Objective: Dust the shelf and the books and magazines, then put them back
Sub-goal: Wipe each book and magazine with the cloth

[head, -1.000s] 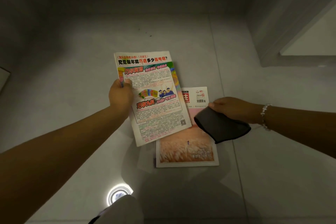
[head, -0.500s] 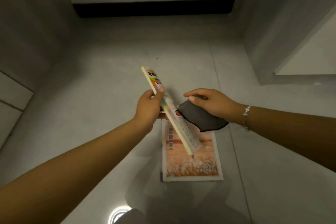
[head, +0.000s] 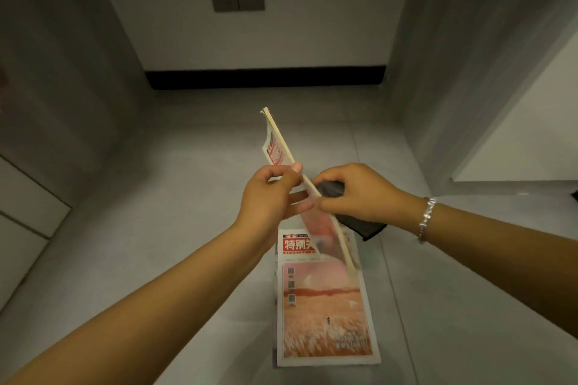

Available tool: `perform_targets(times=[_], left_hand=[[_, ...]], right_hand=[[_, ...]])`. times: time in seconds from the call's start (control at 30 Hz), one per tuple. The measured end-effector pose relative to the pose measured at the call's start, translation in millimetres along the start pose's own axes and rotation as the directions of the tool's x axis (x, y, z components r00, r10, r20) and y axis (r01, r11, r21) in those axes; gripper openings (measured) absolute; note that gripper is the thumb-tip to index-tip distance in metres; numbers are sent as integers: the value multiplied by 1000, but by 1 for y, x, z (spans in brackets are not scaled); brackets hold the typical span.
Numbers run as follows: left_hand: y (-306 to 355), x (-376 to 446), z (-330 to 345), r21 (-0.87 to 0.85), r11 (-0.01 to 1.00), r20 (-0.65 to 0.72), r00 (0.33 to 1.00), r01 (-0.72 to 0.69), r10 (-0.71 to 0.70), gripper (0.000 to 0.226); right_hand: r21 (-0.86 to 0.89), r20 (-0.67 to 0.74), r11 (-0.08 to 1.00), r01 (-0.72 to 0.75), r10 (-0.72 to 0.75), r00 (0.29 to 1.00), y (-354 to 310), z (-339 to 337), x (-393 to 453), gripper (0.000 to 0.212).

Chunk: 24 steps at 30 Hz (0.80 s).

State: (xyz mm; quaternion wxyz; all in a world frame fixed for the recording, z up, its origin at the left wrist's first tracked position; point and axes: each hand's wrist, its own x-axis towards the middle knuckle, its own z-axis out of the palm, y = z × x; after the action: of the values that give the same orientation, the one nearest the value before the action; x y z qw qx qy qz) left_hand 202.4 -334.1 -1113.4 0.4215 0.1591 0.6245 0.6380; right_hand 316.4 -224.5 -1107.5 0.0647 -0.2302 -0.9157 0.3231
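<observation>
Edgewise, magazine [head: 283, 150] between left fingers [head: 295, 168]

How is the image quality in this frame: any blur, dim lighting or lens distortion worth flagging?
Head view: dim overall, corners darker; the lower end of the held magazine is motion-blurred, while the magazine on the floor reads sharp; wide-angle bending shows in the walls; left hand and right hand with the cloth are clear.

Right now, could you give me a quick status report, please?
Left hand grips magazine edge-on. Right hand holds dark cloth against it. Second magazine flat on floor below. Nothing in the way.
</observation>
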Motion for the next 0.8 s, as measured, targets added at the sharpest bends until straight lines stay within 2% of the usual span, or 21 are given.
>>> perform_targets(times=[0.13,0.3,0.5,0.63,0.67,0.8], left_hand=[[20,-9,4,79,980,17,983,-181,181,19],[49,-11,9,187,895,-36,907,-405,419,19],[103,-7,23,301,798,-138,804,-523,579,41],[137,-16,35,375,700,-158,702,-608,694,55],[149,-18,40,355,675,-148,674,-646,724,58],[182,-34,57,131,650,-41,651,-749,758,69]], right_hand=[[-10,-108,1000,26,-27,994,-12,-42,-7,18],[69,-252,993,94,-74,965,-36,-91,-15,19],[224,-388,954,201,-102,916,-64,-154,-28,17],[226,-536,918,325,-162,829,-82,-191,-41,21],[216,-585,906,365,-179,791,-86,-203,-44,22],[237,-718,854,464,-167,675,-100,-236,-56,26]])
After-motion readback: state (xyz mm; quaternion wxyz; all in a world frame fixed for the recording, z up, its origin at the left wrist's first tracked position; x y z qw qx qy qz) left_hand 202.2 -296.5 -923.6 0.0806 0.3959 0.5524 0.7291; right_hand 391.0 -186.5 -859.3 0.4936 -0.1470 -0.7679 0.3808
